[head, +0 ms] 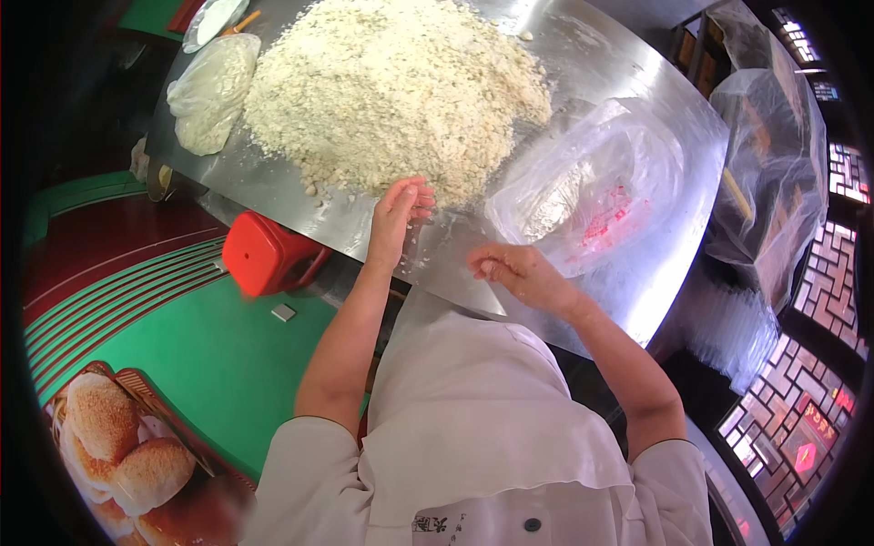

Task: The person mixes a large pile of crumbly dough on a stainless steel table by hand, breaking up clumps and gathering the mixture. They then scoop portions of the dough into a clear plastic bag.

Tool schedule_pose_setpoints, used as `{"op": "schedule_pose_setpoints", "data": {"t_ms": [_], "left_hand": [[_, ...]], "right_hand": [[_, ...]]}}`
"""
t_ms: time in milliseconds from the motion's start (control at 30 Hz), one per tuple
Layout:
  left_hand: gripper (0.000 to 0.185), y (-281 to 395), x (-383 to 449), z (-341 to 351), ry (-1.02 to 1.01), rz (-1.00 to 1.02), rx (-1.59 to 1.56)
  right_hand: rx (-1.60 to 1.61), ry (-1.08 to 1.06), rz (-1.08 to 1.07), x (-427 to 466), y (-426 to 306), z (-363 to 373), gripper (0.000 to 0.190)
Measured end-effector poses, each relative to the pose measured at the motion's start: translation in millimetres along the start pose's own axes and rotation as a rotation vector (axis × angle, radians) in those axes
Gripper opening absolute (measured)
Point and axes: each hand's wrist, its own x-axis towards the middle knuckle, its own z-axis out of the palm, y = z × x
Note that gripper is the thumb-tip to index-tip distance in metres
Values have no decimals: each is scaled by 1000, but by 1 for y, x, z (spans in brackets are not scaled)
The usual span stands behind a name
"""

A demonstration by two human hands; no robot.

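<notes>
A broad mound of pale, crumbly flour-like mixture (403, 89) with greenish flecks is heaped on a stainless steel table (328, 225). My left hand (403, 208) is at the near edge of the mound, its fingers loosely bent and nothing seen in them. To its right, my right hand (519, 269) is above the table's near side with fingers curled inward. Bits of the mixture cling to it, and its palm side is hidden. Just beyond that hand lies a crumpled clear plastic bag (594, 191) with red printing.
A tied plastic bag (215, 95) of pale stuff lies left of the mound, below a plastic-wrapped bowl (213, 24) of white powder. A red plastic stool (266, 252) stands by the table's left edge. Plastic sheeting covers a rack (758, 170) at right.
</notes>
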Motion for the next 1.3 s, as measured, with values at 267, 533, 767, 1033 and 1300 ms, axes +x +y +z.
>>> {"op": "schedule_pose_setpoints", "data": {"t_ms": [267, 533, 767, 1033, 1300], "left_hand": [[31, -27, -50, -76, 39, -370, 122], [24, 11, 22, -167, 639, -291, 179], [39, 69, 69, -130, 545, 107, -36], [76, 111, 92, -60, 174, -182, -11], [104, 88, 160, -38, 352, -267, -442]], "right_hand": [[-303, -242, 45, 80, 117, 81, 20], [92, 333, 223, 129, 23, 56, 30], [387, 583, 195, 117, 8, 41, 47], [620, 521, 156, 179, -43, 5, 77], [977, 594, 244, 290, -31, -7, 101]]}}
